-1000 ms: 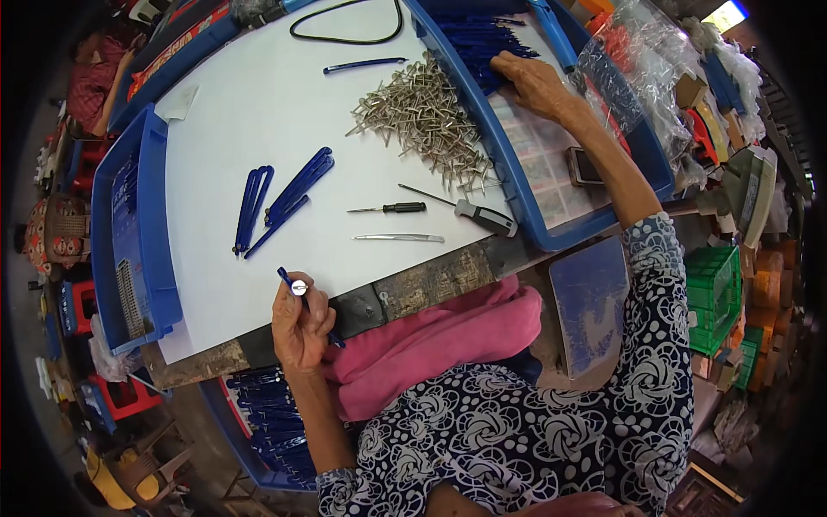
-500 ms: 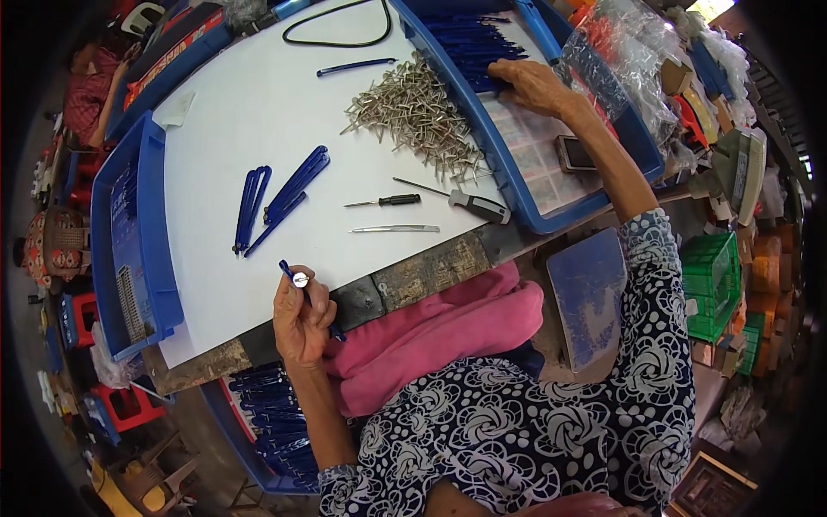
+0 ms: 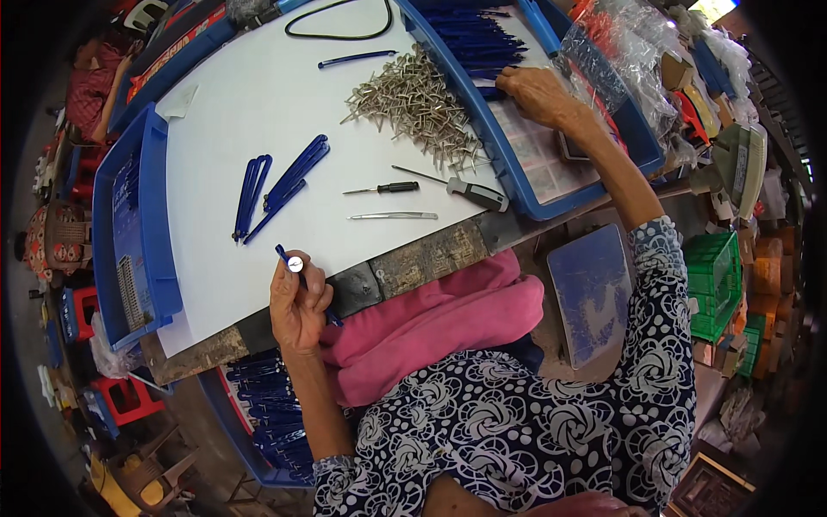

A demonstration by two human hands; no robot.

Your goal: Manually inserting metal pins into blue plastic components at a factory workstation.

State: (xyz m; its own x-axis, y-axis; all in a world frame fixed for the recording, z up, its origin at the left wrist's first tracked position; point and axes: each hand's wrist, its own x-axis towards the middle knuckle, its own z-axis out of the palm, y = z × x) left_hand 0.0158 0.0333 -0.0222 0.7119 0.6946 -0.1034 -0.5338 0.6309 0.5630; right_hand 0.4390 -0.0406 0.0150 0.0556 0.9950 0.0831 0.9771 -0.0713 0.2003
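My left hand (image 3: 300,306) is closed at the table's near edge around a slim dark-blue strip (image 3: 281,251). A round silver metal disc (image 3: 295,264) shows at its top, by the thumb and fingertips. Reaching over the blue tray (image 3: 527,209) at the right, my right hand (image 3: 544,102) has its fingers pinched on one end of a blue strip (image 3: 490,92). Beyond it in that tray lies a pile of similar blue strips (image 3: 478,39). Several more blue strips (image 3: 293,175) rest in two bunches on the white table sheet (image 3: 215,112).
A heap of T-shaped silver metal pins (image 3: 418,108) lies beside the tray. Near it are a small black screwdriver (image 3: 396,187), a grey-handled screwdriver (image 3: 478,195), silver tweezers (image 3: 392,216) and a black cord loop (image 3: 340,36). Another blue tray (image 3: 164,250) stands left; pink cloth (image 3: 439,314) covers my lap.
My right hand has drawn back slightly from the strip pile, toward me and to the right, with a blue strip at its fingertips. My left hand stays nearly in place, still holding its strip.
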